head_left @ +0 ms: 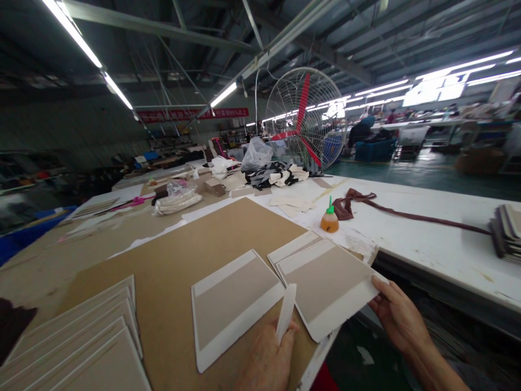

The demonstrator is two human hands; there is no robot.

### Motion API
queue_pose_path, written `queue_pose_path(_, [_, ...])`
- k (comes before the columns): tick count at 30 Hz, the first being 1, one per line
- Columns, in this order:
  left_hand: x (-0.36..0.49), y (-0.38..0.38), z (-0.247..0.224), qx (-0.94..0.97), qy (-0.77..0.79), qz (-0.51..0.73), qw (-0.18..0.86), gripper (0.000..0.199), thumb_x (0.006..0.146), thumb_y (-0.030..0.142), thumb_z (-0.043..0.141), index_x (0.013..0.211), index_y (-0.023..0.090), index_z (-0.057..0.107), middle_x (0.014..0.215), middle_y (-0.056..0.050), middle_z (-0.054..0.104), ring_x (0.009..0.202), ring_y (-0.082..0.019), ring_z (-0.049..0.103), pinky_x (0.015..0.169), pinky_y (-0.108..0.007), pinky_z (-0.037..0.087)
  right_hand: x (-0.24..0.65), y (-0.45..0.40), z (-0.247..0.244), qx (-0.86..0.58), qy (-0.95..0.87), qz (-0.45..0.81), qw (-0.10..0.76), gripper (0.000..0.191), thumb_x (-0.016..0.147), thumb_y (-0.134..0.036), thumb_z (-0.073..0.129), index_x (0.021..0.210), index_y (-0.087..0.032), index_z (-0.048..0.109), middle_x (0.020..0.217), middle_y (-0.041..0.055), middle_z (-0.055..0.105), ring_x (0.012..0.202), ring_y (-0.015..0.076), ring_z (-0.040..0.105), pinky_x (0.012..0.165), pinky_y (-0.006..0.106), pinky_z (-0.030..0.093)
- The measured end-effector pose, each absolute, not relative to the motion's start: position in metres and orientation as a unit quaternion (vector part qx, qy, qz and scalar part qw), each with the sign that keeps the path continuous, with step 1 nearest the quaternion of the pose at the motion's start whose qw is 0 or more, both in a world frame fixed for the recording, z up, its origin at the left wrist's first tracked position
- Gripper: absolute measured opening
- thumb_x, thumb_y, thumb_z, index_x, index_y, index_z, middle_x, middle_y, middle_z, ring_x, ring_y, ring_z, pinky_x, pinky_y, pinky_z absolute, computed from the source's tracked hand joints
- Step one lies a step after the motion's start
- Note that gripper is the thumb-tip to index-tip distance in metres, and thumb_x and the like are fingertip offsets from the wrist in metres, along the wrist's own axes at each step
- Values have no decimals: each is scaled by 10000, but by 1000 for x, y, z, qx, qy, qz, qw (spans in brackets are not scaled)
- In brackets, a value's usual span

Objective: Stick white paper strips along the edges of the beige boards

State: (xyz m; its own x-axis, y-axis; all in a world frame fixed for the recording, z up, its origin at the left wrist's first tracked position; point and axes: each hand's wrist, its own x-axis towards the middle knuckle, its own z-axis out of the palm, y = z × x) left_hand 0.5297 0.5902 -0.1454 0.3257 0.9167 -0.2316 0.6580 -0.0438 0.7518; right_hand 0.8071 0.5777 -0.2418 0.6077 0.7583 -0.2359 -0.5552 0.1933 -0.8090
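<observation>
My left hand (266, 353) is closed round a flat white strip-like tool (287, 312) that points up from its fingers. Just beyond it lies a beige panel with pale edges (238, 301), flat on the brown board (171, 266). At the table's near corner my right hand (394, 307) pinches the right corner of another beige panel (329, 285). That panel overlaps more pale panels (295, 244) underneath, and part of it sticks out past the table edge. A fanned stack of similar panels (89, 336) sits at the lower left.
A glue bottle with a green nozzle (330, 218) stands on the white table (419, 222) beside a brown fabric strip (354, 201). More panels (507, 231) are piled far right. Fabric scraps (277, 174), plastic bags (256, 153) and a large red-bladed fan (305, 119) are behind.
</observation>
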Motion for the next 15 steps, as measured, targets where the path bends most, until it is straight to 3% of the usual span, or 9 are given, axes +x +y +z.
queue_pose_path(5, [529, 590, -149, 725, 544, 154, 394, 349, 886, 379, 386, 1002, 192, 657, 995, -107, 662, 1014, -271, 585, 979, -383, 350, 795, 584, -235, -482, -69, 439, 755, 465, 579, -272, 833, 981, -155, 630, 916, 34, 703, 753, 191, 674, 660, 282, 614])
queue_pose_path(10, [527, 590, -154, 719, 542, 163, 403, 328, 887, 361, 392, 992, 195, 655, 1088, -99, 644, 1096, -268, 547, 1008, -393, 328, 790, 582, -231, -475, -68, 456, 749, 501, 538, -210, 848, 986, -128, 637, 903, 39, 711, 728, 174, 669, 622, 226, 602])
queue_pose_path(15, [526, 586, -151, 695, 554, 174, 424, 341, 890, 370, 394, 1022, 185, 648, 1120, -98, 642, 1118, -268, 540, 988, -375, 349, 788, 571, -226, -451, -77, 450, 767, 534, 579, -236, 821, 1069, -165, 621, 999, 38, 701, 799, 207, 678, 724, 292, 611])
